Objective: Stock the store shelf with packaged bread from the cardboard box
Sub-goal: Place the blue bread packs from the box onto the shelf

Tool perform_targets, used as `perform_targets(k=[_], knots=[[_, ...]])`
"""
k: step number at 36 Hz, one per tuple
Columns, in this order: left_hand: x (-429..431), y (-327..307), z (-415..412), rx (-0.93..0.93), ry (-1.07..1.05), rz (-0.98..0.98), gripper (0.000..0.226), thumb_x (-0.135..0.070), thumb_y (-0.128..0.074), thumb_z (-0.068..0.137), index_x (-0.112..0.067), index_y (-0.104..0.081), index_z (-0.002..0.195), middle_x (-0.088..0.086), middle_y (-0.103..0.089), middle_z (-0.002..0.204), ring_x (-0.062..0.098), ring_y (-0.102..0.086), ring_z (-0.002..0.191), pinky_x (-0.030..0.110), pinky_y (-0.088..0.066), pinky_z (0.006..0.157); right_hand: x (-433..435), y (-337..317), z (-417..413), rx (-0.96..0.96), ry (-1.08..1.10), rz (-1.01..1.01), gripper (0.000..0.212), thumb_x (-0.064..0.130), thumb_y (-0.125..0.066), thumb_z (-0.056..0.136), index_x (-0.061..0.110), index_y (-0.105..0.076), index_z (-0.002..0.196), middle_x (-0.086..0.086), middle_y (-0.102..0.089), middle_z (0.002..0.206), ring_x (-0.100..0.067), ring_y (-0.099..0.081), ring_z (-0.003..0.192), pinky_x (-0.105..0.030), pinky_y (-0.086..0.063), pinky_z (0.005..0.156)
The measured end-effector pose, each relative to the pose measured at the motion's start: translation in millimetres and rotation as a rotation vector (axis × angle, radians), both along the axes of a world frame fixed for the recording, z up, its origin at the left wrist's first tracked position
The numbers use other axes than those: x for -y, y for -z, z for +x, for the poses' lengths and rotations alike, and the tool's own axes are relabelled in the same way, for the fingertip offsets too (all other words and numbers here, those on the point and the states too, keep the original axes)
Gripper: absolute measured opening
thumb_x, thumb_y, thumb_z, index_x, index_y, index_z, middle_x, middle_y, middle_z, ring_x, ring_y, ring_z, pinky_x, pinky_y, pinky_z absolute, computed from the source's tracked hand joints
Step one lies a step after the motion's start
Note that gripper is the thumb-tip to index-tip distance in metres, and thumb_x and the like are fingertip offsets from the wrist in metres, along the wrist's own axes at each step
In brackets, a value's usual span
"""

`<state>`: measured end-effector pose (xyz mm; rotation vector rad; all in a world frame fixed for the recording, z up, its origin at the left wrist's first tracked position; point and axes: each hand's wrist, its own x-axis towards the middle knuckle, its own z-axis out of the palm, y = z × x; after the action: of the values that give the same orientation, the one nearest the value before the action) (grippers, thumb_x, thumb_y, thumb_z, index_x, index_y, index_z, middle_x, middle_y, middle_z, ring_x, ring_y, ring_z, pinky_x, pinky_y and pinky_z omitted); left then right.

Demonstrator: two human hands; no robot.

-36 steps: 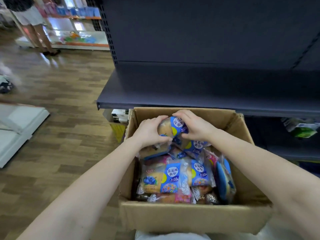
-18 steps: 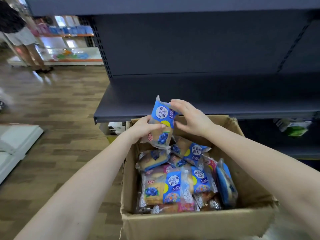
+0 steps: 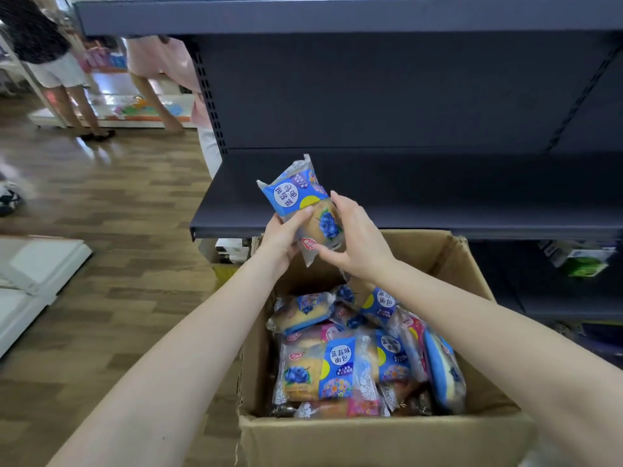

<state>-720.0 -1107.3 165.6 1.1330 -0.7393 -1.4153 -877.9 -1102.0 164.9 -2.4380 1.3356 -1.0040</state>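
my left hand point(image 3: 281, 237) grips the lower left part of the bread packet point(image 3: 300, 197), with the thumb laid across its clear front and the fingers wrapped behind. my right hand point(image 3: 354, 244) holds the opposite edge, fingertips on the right side and thumb under the lower crimp. both hands are closed on the one packet, and neither holds anything else.

the packet's long axis stands near upright in the frame, leaning a little to the upper left. the blue labelled end is above the grip and the print reads upside down from here. the grip sits on the lower half, so the free end points at the shelf point(image 3: 438, 197).

the packet hangs in mid-frame, above the far rim of the cardboard box point(image 3: 371, 439) and in front of the shelf's left end. the deck lies beyond and slightly above my hands, and its front lip crosses behind them. the left hand is nearer that left end.

judgement: the placement calls for a forward reach over the lip.

the remaining packets point(image 3: 337, 365) lie loose in the box, lower centre.
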Motion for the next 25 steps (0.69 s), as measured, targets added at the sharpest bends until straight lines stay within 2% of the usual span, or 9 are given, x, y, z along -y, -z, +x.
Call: perform_targets(k=[4, 9, 13, 16, 19, 23, 25], knots=[[-6, -2, -1, -0.044, -0.010, -0.004, 0.041, -0.018, -0.069, 0.085, -0.014, -0.052, 0.123, 0.002, -0.069, 0.106, 0.015, -0.069, 0.092, 0.033, -0.058, 0.076, -3, 5, 11, -0.029, 0.034, 0.007, 0.097, 0.051, -0.070, 0.077, 0.012, -0.018, 0.149, -0.004, -0.033, 0.148, -0.015, -0.042, 0.127, -0.032, -0.047, 0.097], [-12, 1, -1, -0.036, -0.021, -0.012, 0.050, -0.018, -0.072, 0.083, -0.012, -0.051, 0.127, 0.006, -0.067, 0.114, 0.021, -0.067, 0.102, 0.036, -0.057, 0.081, -7, 11, 21, -0.083, 0.099, 0.019, 0.096, 0.053, -0.065, 0.080, 0.014, -0.012, 0.151, 0.000, -0.025, 0.152, -0.013, -0.040, 0.129, -0.029, -0.053, 0.085], [-14, -2, 8, 0.057, -0.014, -0.028, 0.048, -0.020, -0.072, 0.083, -0.014, -0.052, 0.126, 0.005, -0.067, 0.114, 0.022, -0.066, 0.104, 0.037, -0.057, 0.081, -7, 10, 17, -0.036, 0.062, -0.007, 0.085, 0.056, -0.058, 0.083, 0.014, -0.023, 0.148, -0.001, -0.031, 0.149, -0.013, -0.043, 0.127, -0.030, -0.054, 0.084], [-13, -16, 21, 0.360, 0.047, -0.045, 0.038, -0.024, -0.073, 0.083, -0.016, -0.056, 0.116, 0.001, -0.069, 0.107, 0.021, -0.066, 0.101, 0.034, -0.057, 0.081, -3, 3, 6, 0.019, -0.007, -0.104, 0.069, 0.041, -0.060, 0.085, 0.010, -0.037, 0.142, -0.008, -0.038, 0.145, -0.020, -0.044, 0.128, -0.039, -0.051, 0.092], [-11, -38, 36, 0.748, 0.270, -0.017, 0.034, -0.029, -0.074, 0.082, -0.022, -0.058, 0.111, -0.006, -0.068, 0.099, 0.009, -0.065, 0.088, 0.022, -0.054, 0.068, 7, -6, -4, -0.001, -0.042, -0.245, 0.063, 0.038, -0.056, 0.085, 0.006, -0.041, 0.137, -0.016, -0.040, 0.143, -0.028, -0.040, 0.130, -0.041, -0.043, 0.101], [-4, -56, 50, 1.140, 0.543, 0.091, 0.035, -0.033, -0.077, 0.075, -0.022, -0.061, 0.104, 0.000, -0.069, 0.099, 0.015, -0.067, 0.087, 0.034, -0.058, 0.075, 23, -16, -15, -0.190, -0.161, -0.371, 0.068, 0.041, -0.058, 0.083, 0.012, -0.032, 0.139, -0.017, -0.034, 0.149, -0.033, -0.031, 0.137, -0.051, -0.035, 0.108], [-2, -61, 52, 1.209, 0.620, 0.105, 0.034, -0.032, -0.077, 0.075, -0.021, -0.062, 0.103, 0.004, -0.070, 0.100, 0.018, -0.069, 0.087, 0.038, -0.059, 0.077, 26, -22, -18, -0.340, -0.243, -0.350, 0.078, 0.049, -0.057, 0.081, 0.014, -0.027, 0.144, -0.014, -0.028, 0.153, -0.032, -0.024, 0.142, -0.054, -0.025, 0.113]])
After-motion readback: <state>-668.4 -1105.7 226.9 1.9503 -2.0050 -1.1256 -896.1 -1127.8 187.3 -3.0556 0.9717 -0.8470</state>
